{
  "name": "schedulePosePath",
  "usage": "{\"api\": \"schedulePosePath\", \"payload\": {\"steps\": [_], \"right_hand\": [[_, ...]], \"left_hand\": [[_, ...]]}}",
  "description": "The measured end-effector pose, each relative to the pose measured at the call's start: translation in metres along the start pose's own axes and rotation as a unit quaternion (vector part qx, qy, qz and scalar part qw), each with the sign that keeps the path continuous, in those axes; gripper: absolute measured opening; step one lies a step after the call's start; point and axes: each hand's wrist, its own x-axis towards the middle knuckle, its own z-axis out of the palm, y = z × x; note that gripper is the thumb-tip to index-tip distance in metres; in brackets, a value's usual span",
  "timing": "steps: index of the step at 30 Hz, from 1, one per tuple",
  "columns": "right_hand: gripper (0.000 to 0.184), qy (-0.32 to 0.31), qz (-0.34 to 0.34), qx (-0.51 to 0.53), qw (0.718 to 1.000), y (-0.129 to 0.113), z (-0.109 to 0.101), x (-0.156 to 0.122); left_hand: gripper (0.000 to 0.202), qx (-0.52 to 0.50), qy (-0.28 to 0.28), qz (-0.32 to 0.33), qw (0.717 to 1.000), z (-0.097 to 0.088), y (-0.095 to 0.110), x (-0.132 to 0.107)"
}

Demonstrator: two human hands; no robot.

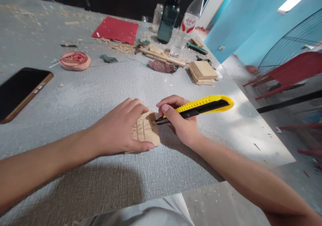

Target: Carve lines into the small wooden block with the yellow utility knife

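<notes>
A small wooden block with carved lines lies on the grey table in front of me. My left hand grips it from the left, thumb along the near edge and fingers over the far edge, hiding its left part. In my right hand is a yellow and black utility knife, held like a pen. Its tip points left, at the block's upper right edge; whether the blade touches the wood I cannot tell.
A phone lies at left, near a round carved wood piece. Farther back are red paper, wood shavings, sticks, stacked wooden blocks, a dark bottle and a clear plastic bottle. The table's edge runs along the right.
</notes>
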Motion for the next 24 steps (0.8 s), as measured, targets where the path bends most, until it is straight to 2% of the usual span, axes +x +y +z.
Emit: {"api": "schedulePosePath", "payload": {"steps": [5,8,10,13,16,20,24], "right_hand": [[0.011,0.048,-0.039,0.011,0.998,0.005,-0.003,0.004],[0.011,0.078,-0.045,0.006,0.996,0.009,-0.007,0.007],[0.013,0.092,-0.038,0.01,0.995,0.01,-0.01,0.009],[0.013,0.1,-0.036,0.024,0.994,0.01,-0.012,0.011],[0.014,0.094,-0.035,0.033,0.994,0.01,-0.014,0.011],[0.016,0.088,-0.021,0.014,0.996,0.01,-0.014,0.01],[0.016,0.09,-0.022,0.004,0.996,0.009,-0.013,0.01]], "left_hand": [[0.074,0.006,0.012,0.001,1.0,0.003,0.001,-0.001],[0.073,0.018,0.017,0.011,1.0,-0.002,0.0,-0.001],[0.062,0.065,0.034,0.031,0.997,-0.01,-0.005,0.0],[0.033,0.156,0.06,0.06,0.984,-0.026,-0.019,0.002],[0.022,0.163,0.061,0.074,0.982,-0.039,-0.029,0.004],[0.02,0.142,0.059,0.064,0.986,-0.04,-0.031,0.004],[0.03,0.145,0.065,0.026,0.987,-0.033,-0.03,0.004]]}}
